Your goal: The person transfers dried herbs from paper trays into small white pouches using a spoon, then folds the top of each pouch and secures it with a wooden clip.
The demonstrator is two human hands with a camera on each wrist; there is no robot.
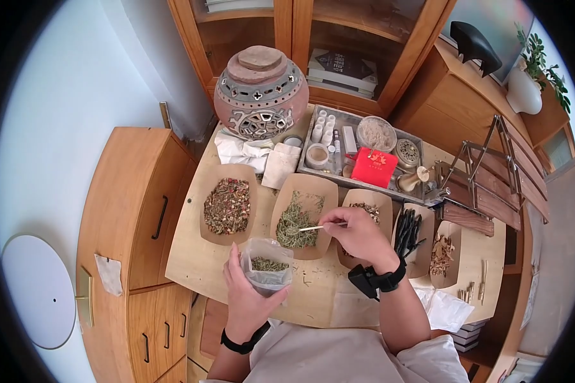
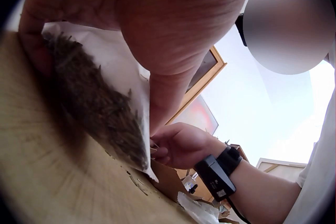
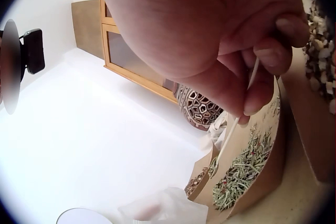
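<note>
My left hand (image 1: 249,297) grips a small clear plastic bag (image 1: 268,265) with green dried herbs in its bottom, held upright just above the wooden table. In the left wrist view the bag (image 2: 100,98) and its herbs sit against my palm (image 2: 173,24). My right hand (image 1: 358,233) pinches a thin wooden spoon (image 1: 312,228) whose tip hangs over the paper tray of green herbs (image 1: 298,217). The right wrist view shows the spoon (image 3: 233,121) between thumb and fingers (image 3: 273,56), its small bowl above that tray (image 3: 247,169).
Paper trays line the table: reddish mixed herbs (image 1: 227,205) at left, brown pieces (image 1: 367,210) under my right hand, dark sticks (image 1: 407,233) and pale chips (image 1: 442,252) at right. Behind stand a pierced clay pot (image 1: 260,92), a grey tray (image 1: 313,131) of jars and a red pouch (image 1: 373,167).
</note>
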